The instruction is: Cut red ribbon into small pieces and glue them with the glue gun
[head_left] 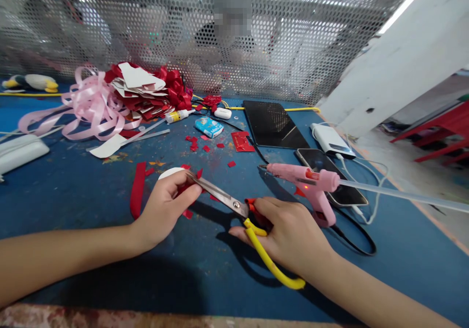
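"Two hands are at work. What is each doing?"

"The right hand point(284, 223) is clamped on the handles of the scissors point(223, 195), which slant up and left over the middle of the blue worktop point(91, 274). The left hand point(166, 201) has thumb and finger pinched together at the blade tips, on what looks like a red piece point(181, 189), mostly hidden. A white piece point(169, 172) shows just behind the knuckles; I cannot tell whether it is held too."

"Which step does that look like?"

"Trimming, I judge: red scraps point(231, 164) lie scattered beyond the hands, and a red strip point(138, 191) lies just left of the left hand."

"What does the next move call for?"

"A steady pinch on the red piece, I'd say, with fingertips clear of the blades, which are very near. Whether the blades are fully closed, I cannot tell."

"Anything close by to mind?"

"A pink glue gun point(289, 173), just beyond the right hand, partly in front of a phone point(351, 195)."
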The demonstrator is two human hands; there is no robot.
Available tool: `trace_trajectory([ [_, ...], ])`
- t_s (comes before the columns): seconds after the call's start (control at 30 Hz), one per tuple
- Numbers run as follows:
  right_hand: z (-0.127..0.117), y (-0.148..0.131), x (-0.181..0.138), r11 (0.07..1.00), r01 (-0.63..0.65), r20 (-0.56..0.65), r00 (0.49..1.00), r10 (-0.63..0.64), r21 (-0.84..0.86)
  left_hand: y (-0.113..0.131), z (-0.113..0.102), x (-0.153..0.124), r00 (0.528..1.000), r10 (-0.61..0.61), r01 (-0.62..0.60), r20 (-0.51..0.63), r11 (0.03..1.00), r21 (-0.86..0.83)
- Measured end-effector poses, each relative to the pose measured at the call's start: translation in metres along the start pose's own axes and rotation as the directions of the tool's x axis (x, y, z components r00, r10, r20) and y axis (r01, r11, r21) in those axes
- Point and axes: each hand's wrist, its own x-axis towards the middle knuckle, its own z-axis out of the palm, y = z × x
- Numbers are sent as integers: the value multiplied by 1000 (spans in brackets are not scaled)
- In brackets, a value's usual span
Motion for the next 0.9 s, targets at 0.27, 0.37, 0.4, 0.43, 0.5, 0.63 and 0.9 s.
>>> trace_trajectory([
  [0.27,0,1,0,999,-39,9,999,39,-12,-1,0,-1,999,-19,21,44,999,-40],
  [0.37,-1,1,2,995,-69,-11,998,70,69,-1,2,-2,999,-22,25,44,998,-60],
  [0.4,-2,2,2,993,-72,-20,997,75,96,0,2,-2,998,-26,30,49,997,-77],
  [0.43,-3,2,3,991,-69,-28,997,73,116,1,3,-2,998,-33,39,59,995,-97],
  [0.5,-6,2,3,989,-37,-44,998,44,142,3,3,-2,995,-60,69,75,988,-136],
  [0.63,-11,0,1,984,40,-66,997,-29,171,7,4,-4,971,-201,222,130,959,-177],
  [0.9,-7,0,-2,975,91,-83,994,-76,203,2,0,-11,990,-85,103,115,982,-157],
])
